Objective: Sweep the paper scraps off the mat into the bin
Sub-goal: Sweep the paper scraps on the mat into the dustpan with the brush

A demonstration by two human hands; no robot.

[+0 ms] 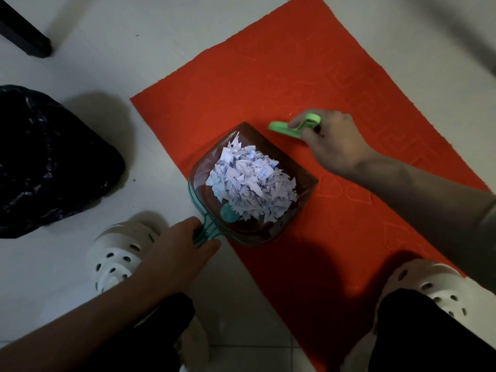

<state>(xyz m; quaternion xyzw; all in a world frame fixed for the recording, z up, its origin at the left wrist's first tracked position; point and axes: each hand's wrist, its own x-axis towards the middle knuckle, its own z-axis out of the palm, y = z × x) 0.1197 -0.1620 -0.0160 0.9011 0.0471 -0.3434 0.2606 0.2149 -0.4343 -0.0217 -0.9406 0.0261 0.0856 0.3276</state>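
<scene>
My left hand [178, 248] is closed on the dustpan [252, 189] handle; my right hand [331, 142] grips the green brush [284, 128] on the mat [295, 76]. The paper scraps [252, 183] are heaped high in the pan. If I tilt it while carrying it to the bin [51, 162], I think they can slide off.

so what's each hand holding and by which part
The left hand grips the dustpan by its teal handle. The right hand holds the green brush by its handle end.
</scene>
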